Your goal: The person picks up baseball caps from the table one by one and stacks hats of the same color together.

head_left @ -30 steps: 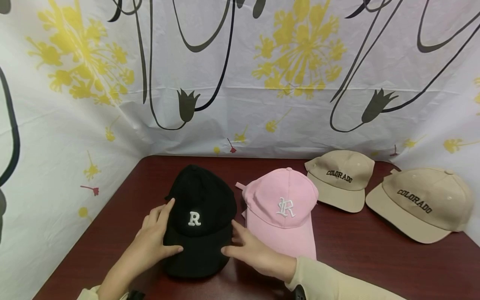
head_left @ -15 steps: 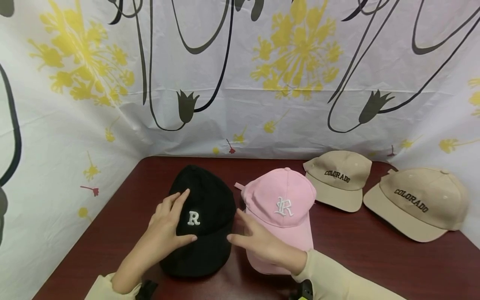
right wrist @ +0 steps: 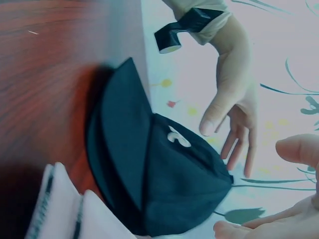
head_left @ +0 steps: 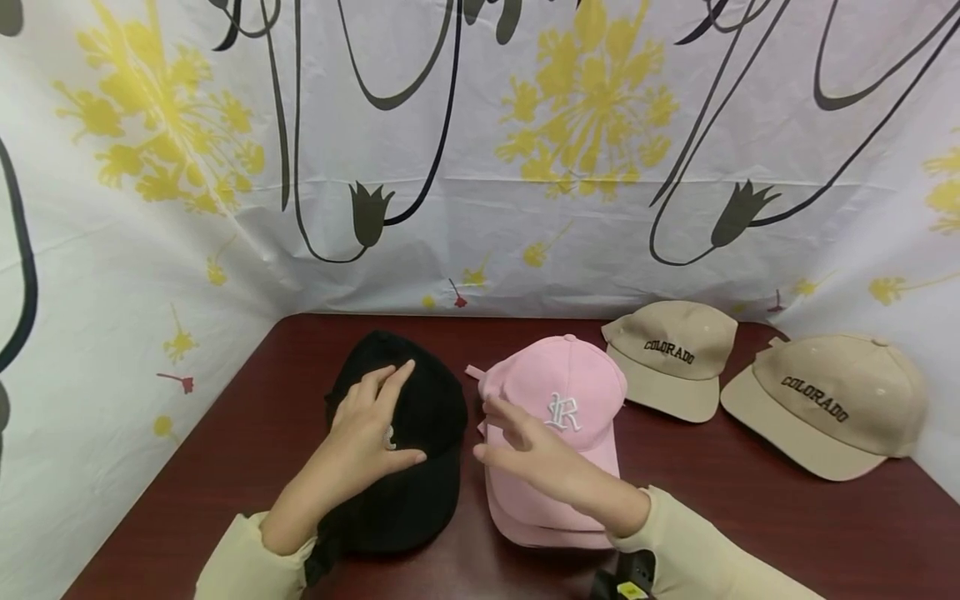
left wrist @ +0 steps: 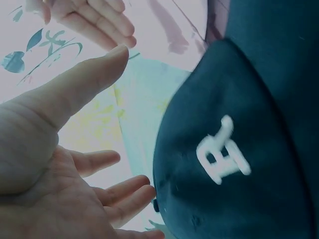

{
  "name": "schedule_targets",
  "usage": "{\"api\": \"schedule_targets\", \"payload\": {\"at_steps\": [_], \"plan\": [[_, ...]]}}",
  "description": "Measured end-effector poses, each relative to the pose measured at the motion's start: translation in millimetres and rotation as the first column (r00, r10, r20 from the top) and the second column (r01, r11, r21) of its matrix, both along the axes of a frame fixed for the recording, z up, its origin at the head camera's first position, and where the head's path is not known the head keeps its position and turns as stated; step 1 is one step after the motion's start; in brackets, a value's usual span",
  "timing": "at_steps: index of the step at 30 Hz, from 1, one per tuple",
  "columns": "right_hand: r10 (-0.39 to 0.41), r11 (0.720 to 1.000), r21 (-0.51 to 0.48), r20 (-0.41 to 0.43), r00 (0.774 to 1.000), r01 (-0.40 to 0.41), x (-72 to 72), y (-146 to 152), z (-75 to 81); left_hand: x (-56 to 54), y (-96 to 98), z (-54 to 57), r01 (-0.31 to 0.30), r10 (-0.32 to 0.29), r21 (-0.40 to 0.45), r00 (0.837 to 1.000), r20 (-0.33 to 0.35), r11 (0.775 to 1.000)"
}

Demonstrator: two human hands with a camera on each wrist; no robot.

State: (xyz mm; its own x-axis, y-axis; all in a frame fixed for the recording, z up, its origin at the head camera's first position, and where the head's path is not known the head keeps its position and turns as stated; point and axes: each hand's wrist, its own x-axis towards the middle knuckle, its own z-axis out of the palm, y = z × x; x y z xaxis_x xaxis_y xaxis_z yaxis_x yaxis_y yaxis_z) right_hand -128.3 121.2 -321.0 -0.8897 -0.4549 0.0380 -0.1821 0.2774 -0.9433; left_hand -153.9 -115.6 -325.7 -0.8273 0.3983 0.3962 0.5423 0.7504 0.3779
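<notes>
A black baseball cap [head_left: 427, 500] with a white letter R sits on the table at left, its brim toward me. In the right wrist view a second brim shows under the black cap [right wrist: 184, 189]. My left hand [head_left: 360, 437] hovers over the black cap with fingers spread and nothing in them, hiding most of the R in the head view. Over the pink baseball cap [head_left: 570, 367], my right hand [head_left: 536, 458] is held with thumb and fingers apart, likewise holding nothing. Doubled brims show at the front of the pink cap.
Two beige caps lettered COLORADO lie at the right: one cap [head_left: 678, 358] at the back, the other cap [head_left: 847, 400] nearer the right edge. All rest on a dark red table [head_left: 712, 500]. A patterned white cloth [head_left: 450, 275] encloses the back and sides.
Both hands have shifted to the right and lifted off the black cap's sides. The left is now over its front, the right over the pink cap. The caps stay in place.
</notes>
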Motion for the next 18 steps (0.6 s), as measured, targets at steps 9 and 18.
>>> {"api": "schedule_targets", "payload": {"at_steps": [9,18], "plan": [[0.005,1.000,-0.025,-0.015,1.000,-0.006,3.7,18,14.9,-6.7,20.8,4.0,0.052,-0.052,-0.001,0.999,0.018,0.999],[-0.024,1.000,-0.008,-0.054,0.998,0.024,6.1,38,21.2,-10.4,43.1,8.3,0.099,-0.098,-0.011,0.994,0.040,0.995]]}}
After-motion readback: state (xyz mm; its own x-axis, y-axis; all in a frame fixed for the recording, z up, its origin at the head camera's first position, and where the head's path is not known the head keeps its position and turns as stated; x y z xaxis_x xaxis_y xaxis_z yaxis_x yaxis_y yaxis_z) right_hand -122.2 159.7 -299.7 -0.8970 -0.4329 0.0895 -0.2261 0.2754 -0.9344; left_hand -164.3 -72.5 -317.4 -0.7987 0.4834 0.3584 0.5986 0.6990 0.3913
